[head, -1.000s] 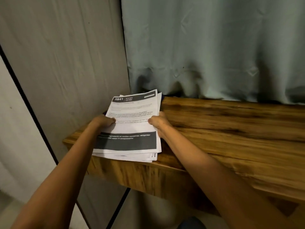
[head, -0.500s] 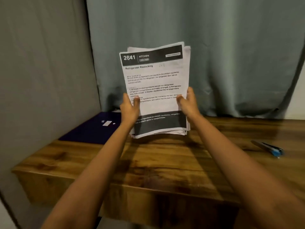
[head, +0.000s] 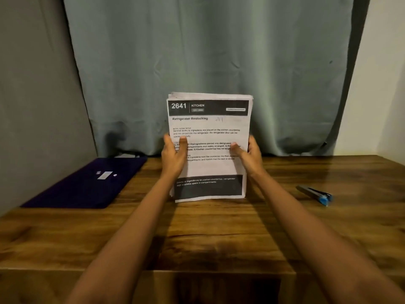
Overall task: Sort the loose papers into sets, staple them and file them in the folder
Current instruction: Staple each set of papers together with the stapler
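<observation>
While I am holding the stack of papers (head: 209,128) upright between both hands, my left hand (head: 173,155) is gripping its left edge and my right hand (head: 252,154) is gripping its right edge. Each thumb is lying across the printed front sheet, and the fingers are curling round the edges. At the top, the sheet edges are sitting slightly uneven. The lower edge is sitting at the table (head: 208,238) directly below my grip; I cannot tell whether it is touching. Left of my grip, well apart, the dark folder (head: 87,187) is lying flat and closed near the table's back left corner. Right of my grip, well apart, the stapler (head: 315,194) is lying on the wood. Bare wood is showing on both sides of the stack and between it and the near table edge. Beyond my grip, a curtain (head: 208,51) is hanging.
</observation>
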Action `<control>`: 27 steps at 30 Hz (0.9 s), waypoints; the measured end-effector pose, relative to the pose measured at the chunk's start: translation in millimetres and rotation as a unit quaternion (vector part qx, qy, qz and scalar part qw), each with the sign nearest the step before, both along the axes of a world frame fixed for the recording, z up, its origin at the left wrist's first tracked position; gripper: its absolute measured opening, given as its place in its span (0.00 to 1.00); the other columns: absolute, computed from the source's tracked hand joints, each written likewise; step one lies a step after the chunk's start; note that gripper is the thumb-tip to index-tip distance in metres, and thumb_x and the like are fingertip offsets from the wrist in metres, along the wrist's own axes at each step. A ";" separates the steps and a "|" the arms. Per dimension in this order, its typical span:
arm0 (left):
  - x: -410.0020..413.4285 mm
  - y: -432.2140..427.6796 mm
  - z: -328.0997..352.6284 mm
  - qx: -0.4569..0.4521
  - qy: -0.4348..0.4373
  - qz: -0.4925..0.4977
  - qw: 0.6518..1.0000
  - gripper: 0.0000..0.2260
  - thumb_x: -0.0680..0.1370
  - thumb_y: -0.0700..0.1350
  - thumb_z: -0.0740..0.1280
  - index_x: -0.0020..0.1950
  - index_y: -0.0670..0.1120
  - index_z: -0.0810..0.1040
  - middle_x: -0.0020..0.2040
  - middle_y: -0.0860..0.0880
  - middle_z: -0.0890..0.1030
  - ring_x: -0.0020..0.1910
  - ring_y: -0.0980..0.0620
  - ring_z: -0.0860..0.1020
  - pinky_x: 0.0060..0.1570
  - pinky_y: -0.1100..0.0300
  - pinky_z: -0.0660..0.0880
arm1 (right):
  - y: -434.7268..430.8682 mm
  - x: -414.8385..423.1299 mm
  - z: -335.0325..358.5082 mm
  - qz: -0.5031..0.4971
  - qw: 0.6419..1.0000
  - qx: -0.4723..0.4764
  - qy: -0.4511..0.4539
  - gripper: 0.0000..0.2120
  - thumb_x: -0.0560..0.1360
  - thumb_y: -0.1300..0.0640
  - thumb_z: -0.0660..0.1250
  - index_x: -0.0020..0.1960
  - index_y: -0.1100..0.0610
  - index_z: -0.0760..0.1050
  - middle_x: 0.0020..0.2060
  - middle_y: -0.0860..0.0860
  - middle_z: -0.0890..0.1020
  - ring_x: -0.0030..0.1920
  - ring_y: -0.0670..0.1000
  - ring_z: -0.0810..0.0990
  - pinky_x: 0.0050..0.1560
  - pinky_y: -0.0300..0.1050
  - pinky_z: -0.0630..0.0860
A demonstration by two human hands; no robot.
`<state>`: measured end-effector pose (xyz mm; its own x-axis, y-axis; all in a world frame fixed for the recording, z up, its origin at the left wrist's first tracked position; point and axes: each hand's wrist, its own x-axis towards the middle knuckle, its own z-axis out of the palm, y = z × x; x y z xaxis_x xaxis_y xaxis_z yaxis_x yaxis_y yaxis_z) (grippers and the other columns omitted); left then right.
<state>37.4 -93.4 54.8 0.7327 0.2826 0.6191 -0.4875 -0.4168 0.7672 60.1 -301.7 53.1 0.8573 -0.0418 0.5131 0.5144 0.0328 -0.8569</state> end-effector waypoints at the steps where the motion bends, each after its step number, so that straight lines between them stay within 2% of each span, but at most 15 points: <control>1: 1.3 -0.3 5.9 0.003 -0.006 -0.002 1.000 0.26 0.72 0.67 0.56 0.58 0.48 0.63 0.56 0.50 0.78 0.53 0.53 0.79 0.50 0.59 0.77 | 1.3 -0.4 2.5 -0.001 1.000 0.015 -0.001 0.19 0.77 0.60 0.66 0.66 0.58 0.68 0.54 0.47 0.78 0.51 0.43 0.79 0.47 0.34 0.77; 3: 1.6 -2.5 15.6 -0.006 -0.028 0.006 1.000 0.27 0.71 0.68 0.56 0.56 0.47 0.63 0.51 0.55 0.77 0.47 0.62 0.77 0.43 0.72 0.73 | 5.7 0.5 4.2 -0.009 0.999 0.046 0.001 0.17 0.78 0.59 0.64 0.66 0.59 0.68 0.55 0.49 0.78 0.51 0.44 0.78 0.46 0.31 0.76; 5: 0.4 -4.1 18.6 -0.023 -0.046 0.024 0.998 0.29 0.70 0.67 0.56 0.57 0.44 0.65 0.48 0.56 0.77 0.43 0.66 0.75 0.36 0.77 0.71 | 11.9 0.6 2.3 -0.016 0.998 0.066 0.000 0.15 0.79 0.60 0.63 0.65 0.60 0.68 0.56 0.51 0.78 0.50 0.44 0.78 0.44 0.29 0.75; 7: 2.2 -2.1 10.5 -0.030 -0.050 0.044 0.997 0.28 0.74 0.63 0.57 0.60 0.40 0.66 0.50 0.52 0.77 0.42 0.60 0.76 0.35 0.76 0.71 | 16.9 0.8 -3.6 -0.020 0.998 0.064 -0.006 0.10 0.80 0.58 0.61 0.61 0.56 0.69 0.57 0.52 0.78 0.52 0.46 0.78 0.47 0.32 0.76; 9: 4.7 2.1 -5.3 -0.022 -0.039 0.049 0.998 0.25 0.75 0.59 0.58 0.61 0.39 0.67 0.52 0.49 0.77 0.45 0.53 0.77 0.34 0.77 0.70 | 20.0 0.0 -10.8 -0.012 0.999 0.050 -0.007 0.08 0.80 0.56 0.61 0.59 0.53 0.69 0.57 0.52 0.79 0.55 0.49 0.78 0.54 0.42 0.77; 11: 4.9 4.1 -16.1 -0.022 -0.036 0.055 0.998 0.24 0.75 0.58 0.59 0.60 0.38 0.68 0.52 0.49 0.78 0.47 0.51 0.78 0.34 0.78 0.70 | 20.9 1.5 -14.0 -0.011 0.999 0.049 -0.006 0.08 0.81 0.56 0.60 0.59 0.54 0.69 0.58 0.53 0.79 0.56 0.51 0.78 0.57 0.47 0.77; 12: 2.8 2.6 -15.7 -0.024 -0.044 0.056 0.997 0.24 0.75 0.57 0.60 0.59 0.38 0.69 0.51 0.48 0.78 0.46 0.52 0.78 0.35 0.77 0.70 | 20.5 3.1 -12.6 -0.017 0.998 0.052 -0.009 0.08 0.81 0.57 0.59 0.59 0.55 0.70 0.58 0.54 0.79 0.56 0.51 0.79 0.57 0.48 0.77; 14: -1.5 -2.4 -4.3 -0.029 -0.065 0.052 0.996 0.27 0.73 0.60 0.60 0.57 0.37 0.70 0.49 0.48 0.79 0.41 0.59 0.77 0.34 0.76 0.70 | 19.6 6.2 -3.2 -0.032 0.998 0.059 -0.017 0.07 0.81 0.58 0.59 0.58 0.54 0.71 0.56 0.53 0.80 0.55 0.51 0.79 0.57 0.50 0.77; 16: -4.6 -6.9 11.7 -0.025 -0.080 0.050 0.995 0.28 0.71 0.62 0.59 0.56 0.39 0.71 0.46 0.53 0.78 0.37 0.66 0.75 0.33 0.76 0.69 | 17.6 10.2 8.2 -0.046 0.996 0.070 -0.021 0.06 0.81 0.58 0.59 0.57 0.53 0.71 0.55 0.51 0.79 0.56 0.52 0.79 0.58 0.51 0.77; 19: 1.7 -3.9 13.1 -0.021 -0.059 0.037 0.997 0.21 0.73 0.60 0.62 0.54 0.45 0.69 0.47 0.55 0.78 0.40 0.69 0.75 0.37 0.73 0.73 | 13.7 14.6 11.2 -0.047 0.996 0.067 -0.023 0.07 0.81 0.58 0.58 0.59 0.54 0.70 0.55 0.51 0.79 0.57 0.51 0.78 0.60 0.50 0.75; 21: 5.9 -0.4 -6.7 -0.017 -0.028 0.017 0.999 0.22 0.73 0.62 0.62 0.56 0.46 0.68 0.52 0.52 0.79 0.45 0.64 0.77 0.41 0.69 0.76 | 12.5 17.6 -2.0 -0.044 0.998 0.038 0.000 0.08 0.81 0.58 0.58 0.60 0.55 0.69 0.56 0.52 0.78 0.58 0.52 0.78 0.60 0.51 0.75; 23: 6.9 0.2 -33.2 -0.007 -0.013 0.026 1.000 0.27 0.72 0.63 0.62 0.59 0.43 0.68 0.54 0.49 0.79 0.46 0.56 0.78 0.38 0.75 0.72 | 11.9 19.0 -18.6 -0.044 0.999 0.002 0.017 0.12 0.82 0.58 0.57 0.64 0.59 0.67 0.58 0.53 0.77 0.58 0.52 0.77 0.62 0.51 0.74; 27: 6.2 -4.1 -60.8 0.006 0.008 0.062 0.998 0.19 0.80 0.47 0.63 0.63 0.35 0.66 0.58 0.42 0.79 0.51 0.46 0.79 0.36 0.79 0.68 | 10.3 19.6 -34.2 -0.050 0.997 -0.052 0.011 0.14 0.82 0.59 0.55 0.66 0.62 0.65 0.60 0.53 0.75 0.61 0.55 0.75 0.63 0.53 0.72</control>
